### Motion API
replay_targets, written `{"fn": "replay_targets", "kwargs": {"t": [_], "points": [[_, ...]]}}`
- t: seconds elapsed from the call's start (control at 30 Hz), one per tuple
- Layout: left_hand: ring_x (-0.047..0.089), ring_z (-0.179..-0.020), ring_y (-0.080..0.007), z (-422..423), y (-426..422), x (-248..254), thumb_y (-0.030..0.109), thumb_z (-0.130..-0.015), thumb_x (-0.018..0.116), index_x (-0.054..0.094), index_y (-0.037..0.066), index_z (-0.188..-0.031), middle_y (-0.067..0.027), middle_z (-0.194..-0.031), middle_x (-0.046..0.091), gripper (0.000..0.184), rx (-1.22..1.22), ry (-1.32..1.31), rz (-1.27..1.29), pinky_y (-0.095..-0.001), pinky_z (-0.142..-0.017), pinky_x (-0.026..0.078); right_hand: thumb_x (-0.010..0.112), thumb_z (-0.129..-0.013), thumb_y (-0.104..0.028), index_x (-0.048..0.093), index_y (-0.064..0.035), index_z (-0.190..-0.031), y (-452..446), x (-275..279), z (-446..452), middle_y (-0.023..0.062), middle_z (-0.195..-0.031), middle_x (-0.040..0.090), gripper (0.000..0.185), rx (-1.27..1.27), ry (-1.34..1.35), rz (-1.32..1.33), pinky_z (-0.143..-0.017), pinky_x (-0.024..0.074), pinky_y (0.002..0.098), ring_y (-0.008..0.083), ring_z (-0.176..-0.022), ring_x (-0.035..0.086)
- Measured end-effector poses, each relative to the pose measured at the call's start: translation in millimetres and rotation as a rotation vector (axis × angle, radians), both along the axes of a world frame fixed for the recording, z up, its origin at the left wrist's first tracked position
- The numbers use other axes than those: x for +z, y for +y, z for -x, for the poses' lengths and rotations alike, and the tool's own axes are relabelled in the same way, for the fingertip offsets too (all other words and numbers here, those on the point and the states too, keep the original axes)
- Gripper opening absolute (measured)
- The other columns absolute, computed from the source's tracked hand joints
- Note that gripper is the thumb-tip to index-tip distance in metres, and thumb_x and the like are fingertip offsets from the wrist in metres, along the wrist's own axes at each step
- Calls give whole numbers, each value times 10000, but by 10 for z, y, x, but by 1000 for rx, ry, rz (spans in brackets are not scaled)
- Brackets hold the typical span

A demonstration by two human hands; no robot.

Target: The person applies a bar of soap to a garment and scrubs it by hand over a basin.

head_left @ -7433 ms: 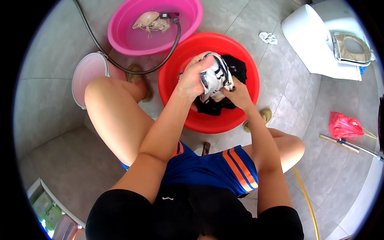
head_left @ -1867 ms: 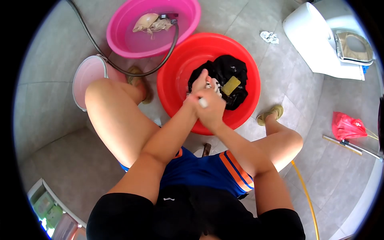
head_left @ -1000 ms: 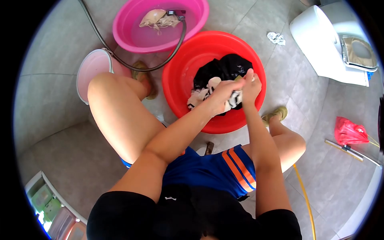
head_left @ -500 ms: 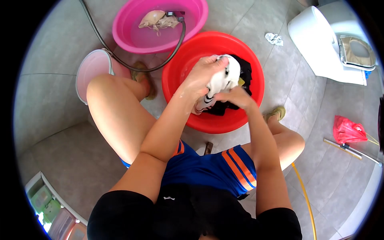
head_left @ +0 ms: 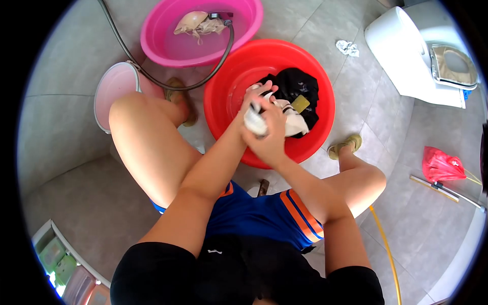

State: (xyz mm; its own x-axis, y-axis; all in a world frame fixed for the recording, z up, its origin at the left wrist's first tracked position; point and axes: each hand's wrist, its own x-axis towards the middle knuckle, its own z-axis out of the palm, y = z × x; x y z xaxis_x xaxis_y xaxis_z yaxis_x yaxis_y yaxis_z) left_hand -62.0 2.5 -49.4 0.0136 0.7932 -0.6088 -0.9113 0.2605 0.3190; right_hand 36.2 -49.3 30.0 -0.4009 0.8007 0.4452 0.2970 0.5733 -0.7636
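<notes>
Over the red basin [head_left: 320, 122], my left hand [head_left: 247, 109] and my right hand [head_left: 270, 134] are closed together on a white sock [head_left: 255, 123] with dark stripes. Motion blurs the bunched part between my palms, and my fingers hide some of it. White fabric [head_left: 296, 124] with a dark stripe spreads out beyond my right hand; whether it belongs to the same sock I cannot tell. Black clothing [head_left: 295, 84] lies in the basin under and beyond my hands. On it rests a yellowish bar of soap [head_left: 300, 103].
Behind stands a pink basin [head_left: 152, 46] with water, beige clothing [head_left: 195, 23] and a shower head [head_left: 221, 16]. Its hose [head_left: 168, 87] curves past a pink bucket [head_left: 104, 104]. A toilet [head_left: 396, 51], red bag [head_left: 442, 163] and squeegee [head_left: 434, 188] are to the right.
My hands have come lower and closer together, pressing the sock between them. The soap and more black clothing now show to their right.
</notes>
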Motion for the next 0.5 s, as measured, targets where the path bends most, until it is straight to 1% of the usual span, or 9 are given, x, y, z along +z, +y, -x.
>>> {"fn": "replay_targets", "kwargs": {"t": [0.03, 0.07, 0.13, 0.17, 0.23, 0.3, 0.37, 0.43, 0.5], "points": [[543, -548, -167, -229, 33, -293, 284, -805, 717, 476, 131, -940, -74, -764, 589, 316, 66, -13, -40, -314, -502, 492, 744, -624, -154, 527, -47, -881, -66, -1, 5, 70, -1042, 616, 352, 10, -78, -7, -983, 324, 453, 327, -1029, 495], [546, -555, -168, -305, -58, -294, 306, -834, 674, 492, 128, -915, -68, -771, 593, 267, 69, -94, -92, -318, -515, 489, 760, -637, -150, 524, -62, -848, -50, -74, -23, 79, -1006, 618, 329, -126, -178, 7, -932, 376, 435, 274, -980, 533], [552, -568, -170, -456, -240, -282, 350, -894, 588, 524, 122, -865, -56, -784, 603, 239, 62, -259, -185, -327, -541, 483, 737, -692, -149, 571, -49, -860, 222, 61, -47, 101, -998, 629, 256, -288, 66, 662, -792, 450, 373, 218, -841, 582], [578, -618, -176, -564, -204, 134, 359, -916, 546, 545, 102, -901, -51, -789, 608, 257, 75, -185, -26, -333, -584, 489, 709, -722, -111, 572, -40, -930, 499, -213, -202, 118, -1007, 624, 259, -352, 242, 710, -783, 466, 356, 201, -837, 587], [619, -858, -199, -723, -185, 310, 399, -952, 455, 583, 117, -1031, -55, -934, 634, 319, 13, 21, 106, -343, -732, 510, 668, -762, -58, 557, -25, -1001, 672, -365, -304, 124, -979, 619, 266, -459, 349, 580, -773, 479, 335, 184, -826, 592], [621, -834, -194, -602, -139, 456, 433, -938, 467, 592, 120, -984, -56, -909, 632, 341, -49, -33, 26, -338, -717, 512, 645, -783, -27, 525, -12, -1002, 572, -50, -196, 100, -904, 618, 251, -531, 197, 234, -772, 472, 329, 184, -810, 591], [624, -776, -189, -444, -140, 467, 477, -909, 499, 607, 126, -885, -59, -845, 626, 368, -54, -154, -112, -333, -690, 514, 675, -808, -118, 550, -19, -937, 400, -175, -121, 79, -885, 604, 204, -357, 231, 163, -768, 462, 323, 176, -803, 581], [619, -739, -191, -183, -34, -264, 431, -914, 504, 614, 124, -829, -67, -808, 623, 337, -254, -458, -376, -331, -681, 510, 654, -857, -210, 574, -21, -794, 179, -178, -98, 57, -801, 603, 215, -244, 50, 6, -663, 457, 297, 146, -692, 560], [617, -739, -195, -391, -50, -342, 358, -910, 527, 619, 109, -828, -76, -816, 627, 278, -60, -250, -275, -335, -668, 507, 634, -874, -219, 570, -17, -762, 356, -292, -189, 42, -722, 588, 240, -367, 154, 278, -603, 441, 285, 123, -629, 530]]}}
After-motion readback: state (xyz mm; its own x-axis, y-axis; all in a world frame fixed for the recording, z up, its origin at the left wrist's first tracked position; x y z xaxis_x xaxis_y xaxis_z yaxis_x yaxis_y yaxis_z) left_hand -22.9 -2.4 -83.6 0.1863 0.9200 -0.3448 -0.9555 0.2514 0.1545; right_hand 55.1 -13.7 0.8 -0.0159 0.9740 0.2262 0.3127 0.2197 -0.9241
